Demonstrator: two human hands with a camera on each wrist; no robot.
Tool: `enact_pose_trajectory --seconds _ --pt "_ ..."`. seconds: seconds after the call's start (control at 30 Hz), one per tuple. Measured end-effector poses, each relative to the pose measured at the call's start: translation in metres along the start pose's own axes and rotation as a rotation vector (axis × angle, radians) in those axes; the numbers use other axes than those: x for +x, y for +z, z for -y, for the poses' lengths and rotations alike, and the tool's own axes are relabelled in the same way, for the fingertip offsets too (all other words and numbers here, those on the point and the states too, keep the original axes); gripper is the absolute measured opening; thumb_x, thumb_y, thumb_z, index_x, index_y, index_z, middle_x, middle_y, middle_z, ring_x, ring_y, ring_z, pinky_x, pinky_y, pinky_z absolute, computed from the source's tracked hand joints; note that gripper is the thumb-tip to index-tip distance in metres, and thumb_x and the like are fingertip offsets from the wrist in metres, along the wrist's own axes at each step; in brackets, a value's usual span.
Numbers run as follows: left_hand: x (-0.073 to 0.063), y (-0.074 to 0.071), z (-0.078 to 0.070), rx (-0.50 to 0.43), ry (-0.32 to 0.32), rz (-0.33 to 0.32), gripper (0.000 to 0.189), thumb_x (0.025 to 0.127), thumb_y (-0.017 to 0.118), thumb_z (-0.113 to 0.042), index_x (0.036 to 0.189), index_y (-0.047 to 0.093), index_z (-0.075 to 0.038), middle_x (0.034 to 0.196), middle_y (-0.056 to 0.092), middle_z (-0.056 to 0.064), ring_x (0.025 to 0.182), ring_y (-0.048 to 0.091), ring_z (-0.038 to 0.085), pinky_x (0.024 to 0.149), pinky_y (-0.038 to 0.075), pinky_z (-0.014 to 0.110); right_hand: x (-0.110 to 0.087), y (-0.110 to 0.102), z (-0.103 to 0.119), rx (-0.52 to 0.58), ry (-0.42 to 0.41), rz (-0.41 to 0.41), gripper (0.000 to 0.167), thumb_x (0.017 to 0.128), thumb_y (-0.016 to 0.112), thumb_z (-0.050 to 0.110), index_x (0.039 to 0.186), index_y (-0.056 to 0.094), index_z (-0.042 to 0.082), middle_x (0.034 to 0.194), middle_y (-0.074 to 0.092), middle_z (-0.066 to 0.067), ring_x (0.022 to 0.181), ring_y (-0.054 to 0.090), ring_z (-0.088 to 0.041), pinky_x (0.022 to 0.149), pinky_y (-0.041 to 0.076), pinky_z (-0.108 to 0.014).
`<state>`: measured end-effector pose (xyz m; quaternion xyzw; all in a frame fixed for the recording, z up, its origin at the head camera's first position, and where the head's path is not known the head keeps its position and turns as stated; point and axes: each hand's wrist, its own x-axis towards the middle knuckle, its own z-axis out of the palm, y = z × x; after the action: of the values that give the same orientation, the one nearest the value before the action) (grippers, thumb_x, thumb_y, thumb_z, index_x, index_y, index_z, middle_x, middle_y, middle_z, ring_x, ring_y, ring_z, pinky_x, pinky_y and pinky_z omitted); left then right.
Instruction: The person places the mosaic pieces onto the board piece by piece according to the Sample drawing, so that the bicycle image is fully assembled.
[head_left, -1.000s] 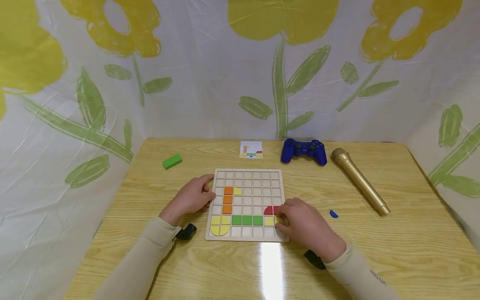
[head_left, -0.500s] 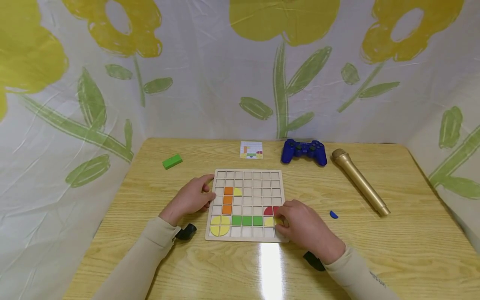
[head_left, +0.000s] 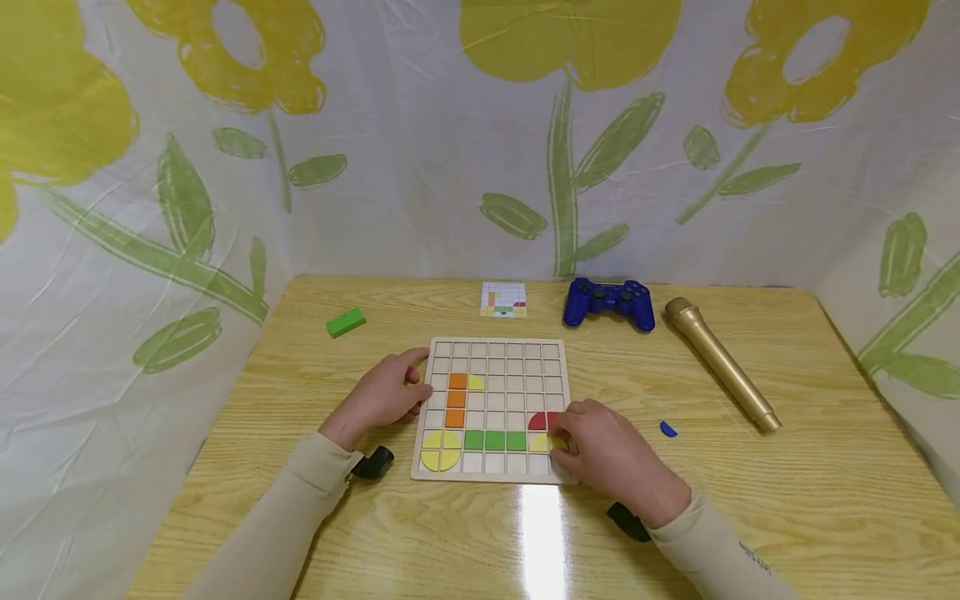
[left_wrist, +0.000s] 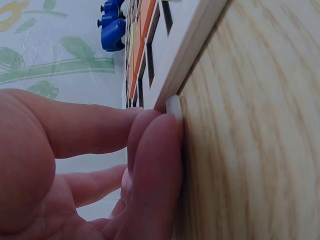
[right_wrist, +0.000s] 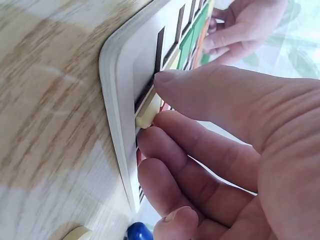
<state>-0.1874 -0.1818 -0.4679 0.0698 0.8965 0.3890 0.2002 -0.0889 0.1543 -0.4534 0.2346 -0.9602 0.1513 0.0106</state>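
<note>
A wooden grid board (head_left: 506, 477) lies on the table, holding orange and green square tiles, yellow quarter-circle tiles and red tiles. Along its left edge, my left hand (head_left: 377, 390) touches the rim with index finger and thumb, as the left wrist view (left_wrist: 100, 130) shows close up for the board rim (left_wrist: 187, 50). Over the lower right cells, my right hand (head_left: 615, 450) pinches a yellow tile (right_wrist: 147, 114) between thumb and index finger. That tile sits at its cell, partly hidden by the fingers. The red tile (head_left: 537, 422) lies just above.
A small blue half-round piece (head_left: 668, 428) lies right of my right hand. Behind the board are a pattern card (head_left: 503, 300), a blue game controller (head_left: 608, 304) and a green block (head_left: 346, 322). A gold microphone (head_left: 722, 364) lies at the right. Painted cloth hangs around the table.
My right hand has shifted very slightly while staying on the yellow tile. The left hand and the board look unmoved.
</note>
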Motion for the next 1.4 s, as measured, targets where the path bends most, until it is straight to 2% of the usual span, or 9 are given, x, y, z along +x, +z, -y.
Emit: enact_pose_trajectory --seconds 0.23,0.43,0.8,1.17,1.4 --pt "0.001 0.001 0.002 -0.004 -0.005 0.002 0.070 0.105 0.068 -0.016 0.168 0.037 -0.011 0.114 0.058 0.012 0.072 0.066 0.018 0.064 0.060 0.029 -0.002 -0.010 -0.006 0.052 0.035 0.006 0.015 0.087 0.088 0.017 0.098 0.081 0.011 0.090 0.070 0.005 0.082 0.057 -0.009 0.074 0.057 -0.029" --pt "0.000 0.000 0.001 0.002 -0.013 0.002 0.071 0.106 0.068 -0.017 0.169 0.036 -0.012 0.115 0.058 0.012 0.073 0.066 0.018 0.065 0.060 0.029 -0.011 -0.022 -0.025 0.054 0.085 -0.018 0.018 0.089 0.089 0.018 0.103 0.080 0.010 0.098 0.074 0.001 0.093 0.066 -0.014 0.083 0.062 -0.037" --pt "0.001 0.000 -0.001 -0.011 -0.008 0.010 0.070 0.105 0.068 -0.015 0.168 0.037 -0.011 0.116 0.058 0.013 0.074 0.066 0.018 0.064 0.061 0.030 -0.028 -0.028 -0.056 0.031 0.107 -0.002 0.026 0.086 0.089 0.015 0.109 0.080 0.008 0.107 0.074 -0.002 0.102 0.069 -0.023 0.090 0.063 -0.045" --pt "0.000 -0.003 -0.001 -0.014 -0.008 0.004 0.070 0.106 0.068 -0.015 0.168 0.037 -0.011 0.116 0.057 0.014 0.074 0.066 0.019 0.064 0.062 0.029 -0.037 -0.025 -0.053 0.029 0.090 -0.009 0.021 0.086 0.090 0.016 0.105 0.081 0.011 0.103 0.073 0.002 0.100 0.067 -0.019 0.092 0.062 -0.045" --pt "0.000 0.000 -0.001 -0.020 -0.004 0.013 0.070 0.106 0.067 -0.016 0.168 0.037 -0.011 0.116 0.057 0.013 0.075 0.066 0.019 0.065 0.062 0.030 -0.039 -0.020 -0.051 0.010 0.097 0.003 0.021 0.086 0.091 0.018 0.103 0.081 0.012 0.102 0.072 0.002 0.099 0.067 -0.018 0.091 0.063 -0.044"
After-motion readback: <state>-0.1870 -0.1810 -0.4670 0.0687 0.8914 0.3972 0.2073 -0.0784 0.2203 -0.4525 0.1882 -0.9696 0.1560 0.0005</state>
